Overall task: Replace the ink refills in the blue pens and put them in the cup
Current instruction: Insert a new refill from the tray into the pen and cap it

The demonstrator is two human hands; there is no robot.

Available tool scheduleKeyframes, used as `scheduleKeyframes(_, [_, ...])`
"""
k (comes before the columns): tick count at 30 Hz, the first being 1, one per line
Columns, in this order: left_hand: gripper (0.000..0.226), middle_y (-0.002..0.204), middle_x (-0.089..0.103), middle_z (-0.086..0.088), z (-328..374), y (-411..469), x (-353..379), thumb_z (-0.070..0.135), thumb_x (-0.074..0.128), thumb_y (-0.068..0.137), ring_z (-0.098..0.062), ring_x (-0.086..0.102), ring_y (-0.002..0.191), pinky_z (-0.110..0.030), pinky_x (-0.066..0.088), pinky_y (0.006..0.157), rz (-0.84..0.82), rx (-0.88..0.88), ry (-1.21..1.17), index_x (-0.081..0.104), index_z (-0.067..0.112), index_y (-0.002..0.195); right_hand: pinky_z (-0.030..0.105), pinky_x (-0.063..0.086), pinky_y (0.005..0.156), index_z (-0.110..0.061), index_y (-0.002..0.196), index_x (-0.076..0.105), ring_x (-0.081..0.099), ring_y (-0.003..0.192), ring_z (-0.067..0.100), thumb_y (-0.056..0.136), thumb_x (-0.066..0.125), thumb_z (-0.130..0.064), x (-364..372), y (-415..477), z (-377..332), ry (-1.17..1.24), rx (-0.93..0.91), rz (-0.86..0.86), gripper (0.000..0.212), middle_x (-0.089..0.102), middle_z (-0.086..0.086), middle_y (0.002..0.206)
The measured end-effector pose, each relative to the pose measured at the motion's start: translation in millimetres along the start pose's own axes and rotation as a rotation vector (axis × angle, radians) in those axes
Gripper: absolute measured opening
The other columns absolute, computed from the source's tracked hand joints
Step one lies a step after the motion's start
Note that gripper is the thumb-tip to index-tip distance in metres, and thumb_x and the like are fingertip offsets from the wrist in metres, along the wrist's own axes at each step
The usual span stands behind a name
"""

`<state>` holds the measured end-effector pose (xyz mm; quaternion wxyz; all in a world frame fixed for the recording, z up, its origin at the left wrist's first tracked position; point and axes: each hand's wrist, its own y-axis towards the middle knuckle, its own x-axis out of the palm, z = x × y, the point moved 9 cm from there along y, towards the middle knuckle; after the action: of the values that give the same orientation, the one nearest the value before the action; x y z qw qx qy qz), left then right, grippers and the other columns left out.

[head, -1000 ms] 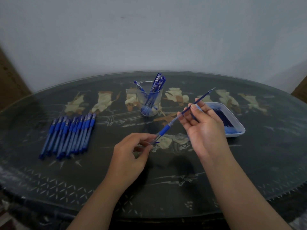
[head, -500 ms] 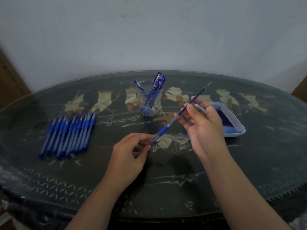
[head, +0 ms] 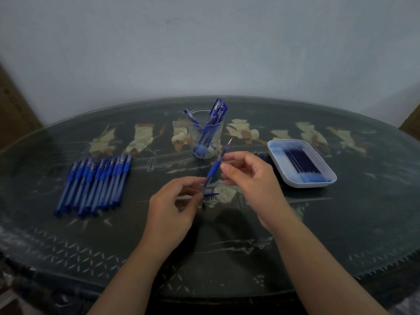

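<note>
Both forearms bare, enter from bottom edge, converge twd frame ctr. Left hand [head: 175,205] ctr-left, back to camera, fingers curled, thumb + fingertips pinch lower end of pen [head: 213,170]. Right hand [head: 252,176] just right of ctr, slightly higher, fingers curled, thumb + index tip on pen's upper part.

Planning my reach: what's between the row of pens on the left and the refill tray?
Head view: the left hand and right hand, together holding one pen.
</note>
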<state>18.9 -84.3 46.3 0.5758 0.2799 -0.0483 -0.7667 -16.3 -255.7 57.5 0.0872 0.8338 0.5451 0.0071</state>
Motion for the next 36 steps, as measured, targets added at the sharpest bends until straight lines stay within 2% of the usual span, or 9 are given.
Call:
scheduleKeyframes(3, [0.037, 0.097, 0.07, 0.011, -7, 2, -7, -0.003, 0.071, 0.082, -0.001, 0.065, 0.093, -0.011, 0.049, 0.08, 0.056, -0.054, -0.058, 0.069, 0.028, 0.103, 0.028, 0.056, 0.079, -0.032, 0.096, 0.07, 0.066, 0.084, 0.009, 0.089, 0.07, -0.018, 2, 1, 8, -0.151, -0.031, -0.013, 0.015, 0.07, -0.003, 0.088])
scheduleKeyframes(6, [0.037, 0.097, 0.068, 0.01, -14, 3, -12, -0.004, 0.068, 0.084, 0.001, 0.064, 0.091, -0.007, 0.048, 0.078, 0.096, -0.114, -0.112, 0.066, 0.028, 0.103, 0.013, 0.043, 0.073, -0.029, 0.097, 0.07, 0.056, 0.078, 0.0, 0.085, 0.074, -0.025, 17, -2, 16, -0.54, -0.112, -0.089, 0.014, 0.062, -0.011, 0.085])
scheduleKeyframes(12, [0.038, 0.096, 0.068, 0.012, -19, 3, -10, -0.004, 0.065, 0.086, 0.001, 0.064, 0.092, -0.009, 0.048, 0.079, 0.101, -0.118, -0.1, 0.065, 0.031, 0.1, 0.026, 0.041, 0.085, -0.028, 0.097, 0.075, 0.049, 0.093, 0.011, 0.085, 0.074, -0.035, 45, -8, 36, -0.872, -0.195, -0.24, 0.015, 0.046, -0.012, 0.086])
scheduleKeyframes(15, [0.041, 0.096, 0.067, 0.012, -17, 4, -10, -0.006, 0.064, 0.087, 0.002, 0.063, 0.091, -0.006, 0.046, 0.079, 0.102, -0.099, -0.098, 0.064, 0.033, 0.098, 0.01, 0.038, 0.073, -0.024, 0.088, 0.075, 0.054, 0.077, 0.001, 0.084, 0.076, -0.027, 32, -4, 25, -0.679, -0.17, -0.109, 0.005, 0.058, -0.009, 0.084])
scheduleKeyframes(17, [0.041, 0.097, 0.067, 0.012, -16, 5, -8, -0.007, 0.062, 0.087, 0.004, 0.062, 0.092, -0.005, 0.044, 0.079, 0.082, -0.095, -0.084, 0.064, 0.032, 0.098, 0.008, 0.045, 0.074, -0.024, 0.089, 0.074, 0.061, 0.08, -0.001, 0.085, 0.074, -0.024, 12, -1, 17, -0.44, -0.09, 0.01, 0.004, 0.068, -0.008, 0.085])
scheduleKeyframes(21, [0.038, 0.1, 0.065, 0.011, -13, 5, -4, -0.01, 0.059, 0.087, 0.004, 0.06, 0.094, -0.004, 0.042, 0.079, 0.049, -0.05, -0.016, 0.067, 0.024, 0.103, 0.03, 0.059, 0.082, -0.017, 0.098, 0.073, 0.072, 0.09, 0.015, 0.089, 0.068, -0.015, -6, -2, 5, 0.2, 0.054, 0.101, 0.01, 0.076, 0.002, 0.092])
scheduleKeyframes(23, [0.037, 0.102, 0.065, 0.01, -12, 5, -2, -0.011, 0.059, 0.087, 0.004, 0.06, 0.095, -0.004, 0.042, 0.079, 0.035, -0.025, 0.008, 0.068, 0.02, 0.105, 0.034, 0.06, 0.081, -0.01, 0.1, 0.071, 0.073, 0.092, 0.021, 0.09, 0.065, -0.01, -8, -3, -2, 0.326, 0.06, 0.109, 0.012, 0.075, 0.009, 0.095])
scheduleKeyframes(33, [0.043, 0.105, 0.064, 0.012, -6, 4, 1, -0.012, 0.06, 0.085, 0.005, 0.059, 0.098, -0.003, 0.042, 0.082, 0.012, 0.025, 0.07, 0.065, 0.024, 0.106, 0.042, 0.061, 0.077, -0.01, 0.101, 0.07, 0.074, 0.088, 0.02, 0.091, 0.067, -0.011, -2, -3, 3, 0.153, 0.109, 0.01, 0.01, 0.076, 0.007, 0.095])
scheduleKeyframes(36, [0.044, 0.105, 0.063, 0.015, -6, 4, 1, -0.011, 0.06, 0.085, 0.007, 0.058, 0.099, -0.003, 0.041, 0.082, 0.001, 0.015, 0.074, 0.064, 0.028, 0.105, 0.037, 0.062, 0.07, -0.011, 0.093, 0.069, 0.073, 0.082, 0.017, 0.088, 0.072, -0.018, -3, -4, 1, 0.051, 0.058, 0.033, 0.009, 0.075, 0.007, 0.089])
